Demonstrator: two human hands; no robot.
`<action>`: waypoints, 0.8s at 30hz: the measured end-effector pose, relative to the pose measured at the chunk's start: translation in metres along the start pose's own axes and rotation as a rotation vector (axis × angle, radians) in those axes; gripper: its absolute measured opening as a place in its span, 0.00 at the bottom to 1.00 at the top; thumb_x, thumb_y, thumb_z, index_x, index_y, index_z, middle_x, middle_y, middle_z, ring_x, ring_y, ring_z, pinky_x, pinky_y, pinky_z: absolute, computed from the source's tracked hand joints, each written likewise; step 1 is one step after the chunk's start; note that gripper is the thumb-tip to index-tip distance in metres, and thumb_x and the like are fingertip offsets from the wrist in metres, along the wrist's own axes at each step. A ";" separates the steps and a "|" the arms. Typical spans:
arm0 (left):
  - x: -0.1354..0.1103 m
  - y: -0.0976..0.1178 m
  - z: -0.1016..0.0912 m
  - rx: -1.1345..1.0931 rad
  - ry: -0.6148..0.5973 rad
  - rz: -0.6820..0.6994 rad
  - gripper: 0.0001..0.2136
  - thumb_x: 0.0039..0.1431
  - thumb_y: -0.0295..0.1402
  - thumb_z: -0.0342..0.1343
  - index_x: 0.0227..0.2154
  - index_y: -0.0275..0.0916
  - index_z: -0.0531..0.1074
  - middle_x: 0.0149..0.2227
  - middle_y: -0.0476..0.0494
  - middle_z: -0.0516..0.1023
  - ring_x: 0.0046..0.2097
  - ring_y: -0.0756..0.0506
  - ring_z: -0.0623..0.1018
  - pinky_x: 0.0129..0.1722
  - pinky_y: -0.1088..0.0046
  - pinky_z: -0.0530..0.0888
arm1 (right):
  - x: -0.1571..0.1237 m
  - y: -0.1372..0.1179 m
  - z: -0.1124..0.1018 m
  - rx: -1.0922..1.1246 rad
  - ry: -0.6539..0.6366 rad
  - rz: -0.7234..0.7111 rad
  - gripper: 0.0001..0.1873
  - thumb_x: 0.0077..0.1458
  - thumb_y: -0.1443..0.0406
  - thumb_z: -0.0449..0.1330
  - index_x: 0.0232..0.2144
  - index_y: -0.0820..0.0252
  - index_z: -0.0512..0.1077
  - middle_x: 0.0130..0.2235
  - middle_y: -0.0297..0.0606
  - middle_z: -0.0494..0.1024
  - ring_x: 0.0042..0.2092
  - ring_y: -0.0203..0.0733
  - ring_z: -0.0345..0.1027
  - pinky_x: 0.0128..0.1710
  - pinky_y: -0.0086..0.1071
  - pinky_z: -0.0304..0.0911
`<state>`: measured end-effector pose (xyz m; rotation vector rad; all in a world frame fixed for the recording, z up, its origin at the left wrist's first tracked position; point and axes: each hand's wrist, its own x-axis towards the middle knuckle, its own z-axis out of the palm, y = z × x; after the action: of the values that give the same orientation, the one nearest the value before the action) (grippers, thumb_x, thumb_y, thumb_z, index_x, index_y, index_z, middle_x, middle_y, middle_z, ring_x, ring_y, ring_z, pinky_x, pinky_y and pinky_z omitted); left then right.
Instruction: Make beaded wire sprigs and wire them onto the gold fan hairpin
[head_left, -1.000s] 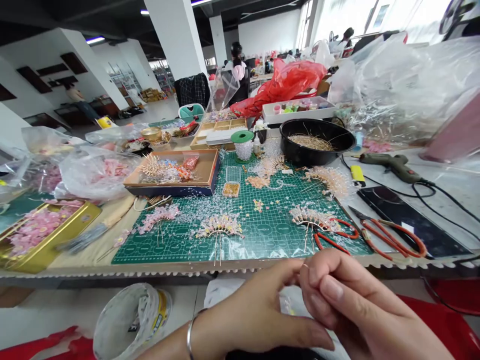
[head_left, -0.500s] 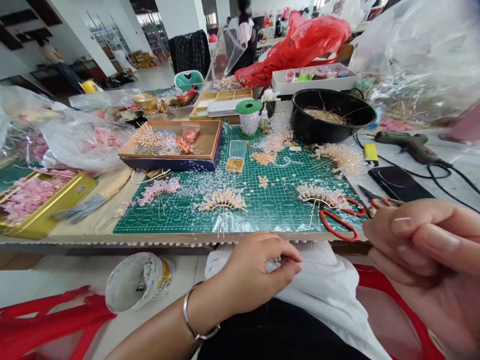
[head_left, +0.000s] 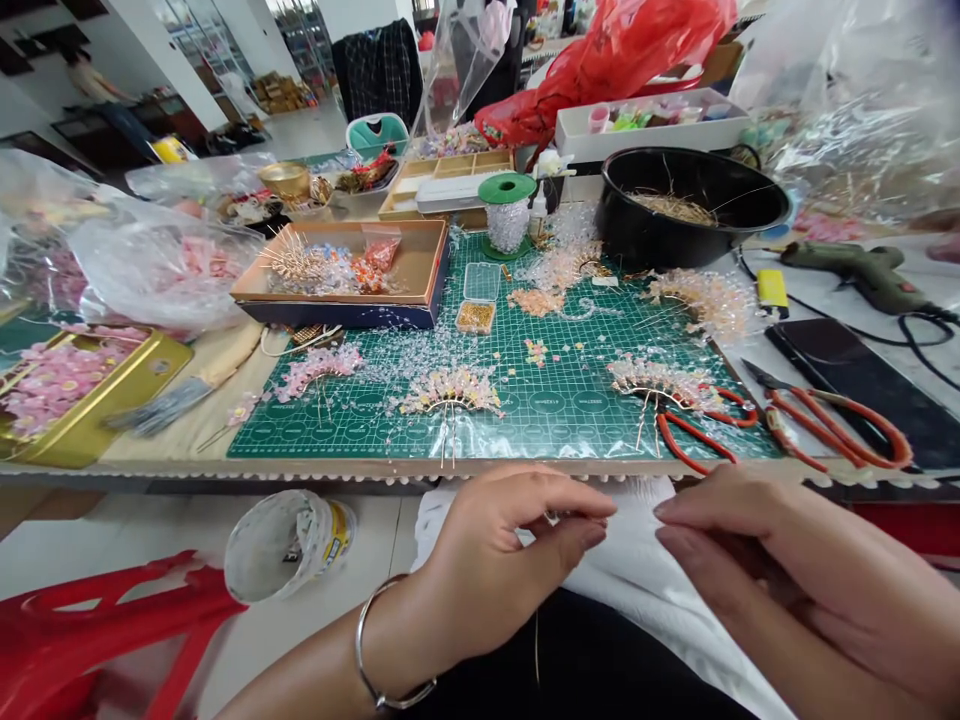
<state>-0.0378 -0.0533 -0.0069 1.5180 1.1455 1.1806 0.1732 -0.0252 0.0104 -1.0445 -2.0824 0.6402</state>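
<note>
My left hand [head_left: 502,560], a silver bangle on its wrist, hovers over my lap just below the table edge, with thumb and fingers pinched on a small beaded piece with a thin gold wire [head_left: 537,640] hanging down from it. My right hand [head_left: 780,570] is close beside it, fingers pressed together and pointing at the left fingertips; what they grip is too small to make out. Both hands are above a white cloth [head_left: 637,580] on my lap. On the green cutting mat [head_left: 555,410] lie several beaded hairpin ornaments [head_left: 450,392].
Red-handled pliers [head_left: 694,430] and scissors [head_left: 832,420] lie at the mat's right. A black bowl [head_left: 694,205], glue gun [head_left: 862,268], phone [head_left: 862,375], brown tray [head_left: 352,275], gold tin of pink flowers [head_left: 82,390] and plastic bags crowd the table. A white tub [head_left: 289,545] sits on the floor.
My right hand pulled out to the right and up, then came back down next to the left fingertips. The view has tilted lower.
</note>
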 end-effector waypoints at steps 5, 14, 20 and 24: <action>-0.003 0.003 0.000 0.022 0.006 0.037 0.05 0.61 0.28 0.64 0.39 0.39 0.82 0.32 0.46 0.85 0.31 0.49 0.80 0.34 0.74 0.77 | 0.002 -0.003 0.006 -0.081 -0.033 -0.244 0.07 0.61 0.72 0.58 0.40 0.54 0.68 0.28 0.31 0.74 0.24 0.34 0.67 0.25 0.28 0.66; -0.006 0.003 0.001 -0.041 0.037 0.041 0.09 0.57 0.24 0.66 0.40 0.37 0.78 0.36 0.44 0.84 0.36 0.49 0.83 0.38 0.77 0.80 | 0.000 0.002 0.007 -0.140 -0.053 -0.344 0.10 0.58 0.74 0.58 0.39 0.54 0.67 0.27 0.33 0.75 0.27 0.38 0.73 0.25 0.31 0.65; -0.004 0.009 0.000 0.074 0.005 0.087 0.05 0.60 0.26 0.65 0.38 0.38 0.78 0.35 0.45 0.85 0.35 0.49 0.84 0.38 0.77 0.79 | -0.001 0.002 0.002 -0.051 -0.067 -0.305 0.09 0.58 0.73 0.58 0.39 0.54 0.69 0.29 0.34 0.77 0.25 0.36 0.71 0.22 0.27 0.63; -0.003 0.010 0.001 0.096 -0.005 0.090 0.04 0.60 0.27 0.65 0.38 0.38 0.79 0.34 0.45 0.85 0.36 0.48 0.84 0.38 0.76 0.80 | -0.002 0.003 0.000 0.000 -0.076 -0.240 0.09 0.58 0.72 0.58 0.38 0.52 0.69 0.27 0.32 0.76 0.22 0.34 0.66 0.20 0.28 0.62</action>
<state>-0.0353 -0.0585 0.0015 1.6588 1.1553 1.1962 0.1753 -0.0252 0.0070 -0.7640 -2.2296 0.5656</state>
